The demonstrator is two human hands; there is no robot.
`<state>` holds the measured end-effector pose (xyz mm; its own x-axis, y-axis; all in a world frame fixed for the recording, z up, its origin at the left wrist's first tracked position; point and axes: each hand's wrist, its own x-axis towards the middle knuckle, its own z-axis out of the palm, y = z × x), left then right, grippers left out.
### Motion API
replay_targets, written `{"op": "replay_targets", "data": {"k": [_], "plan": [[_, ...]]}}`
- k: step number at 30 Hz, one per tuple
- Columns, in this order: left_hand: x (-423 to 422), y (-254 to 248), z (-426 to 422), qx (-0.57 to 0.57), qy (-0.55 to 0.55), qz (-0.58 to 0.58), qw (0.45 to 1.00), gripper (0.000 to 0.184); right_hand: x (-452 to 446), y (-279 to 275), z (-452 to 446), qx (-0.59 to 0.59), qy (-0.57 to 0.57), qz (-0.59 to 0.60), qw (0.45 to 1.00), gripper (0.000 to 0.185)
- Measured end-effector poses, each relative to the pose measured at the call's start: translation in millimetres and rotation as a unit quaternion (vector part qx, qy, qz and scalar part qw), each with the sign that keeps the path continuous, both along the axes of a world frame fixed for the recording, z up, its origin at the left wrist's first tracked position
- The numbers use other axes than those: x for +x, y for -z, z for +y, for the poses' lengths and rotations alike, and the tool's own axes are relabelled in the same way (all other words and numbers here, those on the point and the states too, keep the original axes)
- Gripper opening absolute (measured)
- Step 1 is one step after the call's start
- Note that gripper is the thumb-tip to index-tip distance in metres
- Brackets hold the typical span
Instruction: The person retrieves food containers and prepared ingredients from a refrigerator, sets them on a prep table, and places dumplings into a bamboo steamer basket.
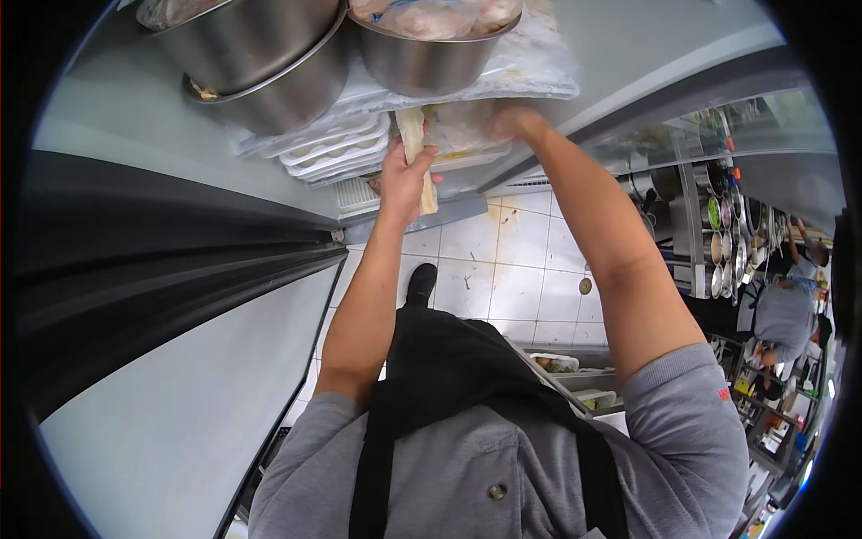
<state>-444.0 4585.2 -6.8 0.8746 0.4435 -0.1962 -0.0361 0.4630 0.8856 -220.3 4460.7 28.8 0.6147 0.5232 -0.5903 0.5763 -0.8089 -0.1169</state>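
From my end I have the left hand (404, 184) closed firmly on a pale, flat strip (412, 133), with the thumb laid across its face and the fingers curled around its edge. I see the strip sticking out of that grip at both ends, one toward the cabinet's contents and the other toward the tiled floor (467, 292). It sits at the open front of the cabinet, between a stack of white trays (337, 148) on the left and a clear plastic bag (462, 121) on the right.

The right hand (514, 121) is reached in at the bag's right side. Its fingers are blurred and partly hidden for me, so I cannot tell how far open they are or whether they grip the bag.

Farther in, I have a steel bowl (431, 67) of plastic-covered contents resting on a plastic-wrapped layer (548, 67). To its left are two more bowls, an upper bowl (251, 40) set in a lower bowl (292, 99). A black shoe (420, 286) stands on the tiles, and off to my right a co-worker (783, 314) in grey is bent near some shelves.
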Motion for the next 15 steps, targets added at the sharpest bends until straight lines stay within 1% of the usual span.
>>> {"op": "replay_targets", "data": {"k": [2,4,6,8,12,14,15], "plan": [[1,3,2,0.003,0.003,0.001,1.0,0.049,4,6,0,0.016,-0.006,-0.003,1.0,0.036],[2,3,3,0.013,0.015,-0.007,1.0,0.042,-9,-15,3,0.011,-0.012,-0.002,1.0,0.036],[4,0,2,0.03,0.019,0.012,0.999,0.042,-13,-22,6,0.002,-0.017,-0.003,1.0,0.036],[7,-3,0,0.047,0.027,0.029,0.998,0.041,-11,-15,10,-0.073,-0.085,-0.044,0.993,0.039],[13,-5,0,0.05,0.034,0.002,0.998,0.039,-22,-9,18,-0.082,-0.039,-0.093,0.992,0.045],[11,-1,2,0.049,0.039,-0.003,0.998,0.039,-29,-11,19,-0.097,0.008,-0.066,0.993,0.046],[11,0,2,0.044,0.036,-0.015,0.998,0.039,-29,-12,21,-0.096,0.007,-0.065,0.993,0.046]]}}
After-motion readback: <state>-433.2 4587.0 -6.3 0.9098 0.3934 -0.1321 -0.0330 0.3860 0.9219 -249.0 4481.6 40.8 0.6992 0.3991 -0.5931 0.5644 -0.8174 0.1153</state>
